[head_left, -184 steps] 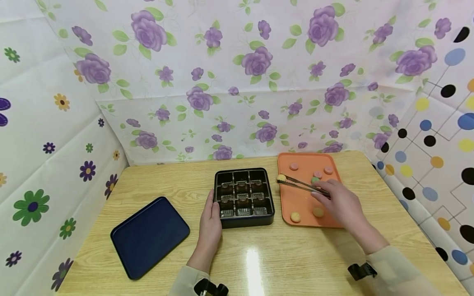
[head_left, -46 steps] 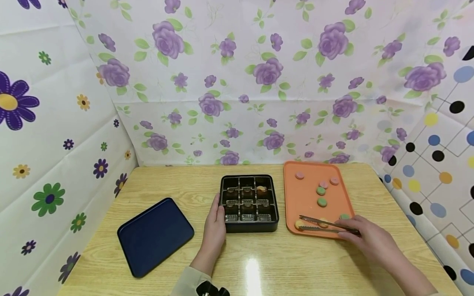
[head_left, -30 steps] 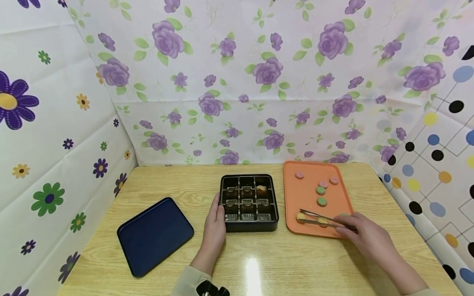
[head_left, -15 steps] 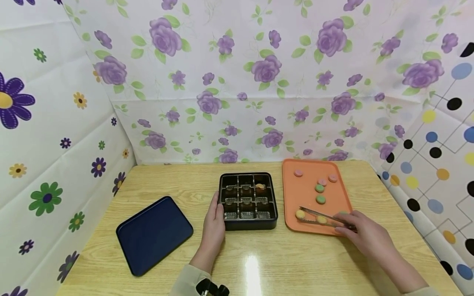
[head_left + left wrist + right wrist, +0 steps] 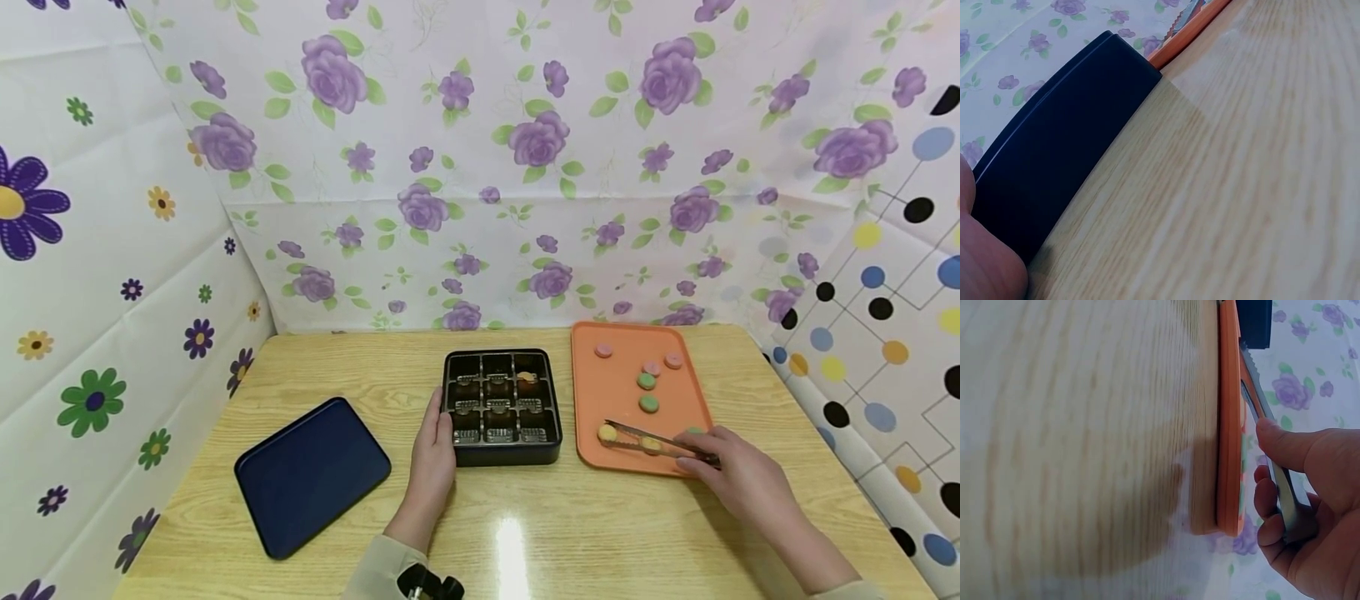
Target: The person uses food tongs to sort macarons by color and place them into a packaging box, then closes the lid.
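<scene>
My left hand (image 5: 432, 450) rests against the left wall of a black box (image 5: 507, 455) with nine compartments, its fingers lying straight along the side. In the left wrist view, part of that hand (image 5: 988, 262) touches the dark box wall (image 5: 1069, 134). A yellow macaron (image 5: 527, 377) sits in the back right compartment. My right hand (image 5: 738, 471) grips metal tongs (image 5: 660, 437) over the orange tray (image 5: 600, 392). The tong tips are spread around a yellow macaron (image 5: 607, 433); contact is unclear. Another yellow macaron (image 5: 651, 444) lies between the arms, farther back.
On the orange tray also lie pink macarons (image 5: 603, 351) and green macarons (image 5: 648, 404), one green partly hidden by the right hand. A dark blue tray (image 5: 311, 479) lies at the left of the wooden table (image 5: 585, 533). Patterned cloth walls surround the table.
The yellow macaron held in the tongs earlier is now in the box. The tongs have moved to the tray's front, around another yellow macaron, which has shifted slightly back. The left hand stays.
</scene>
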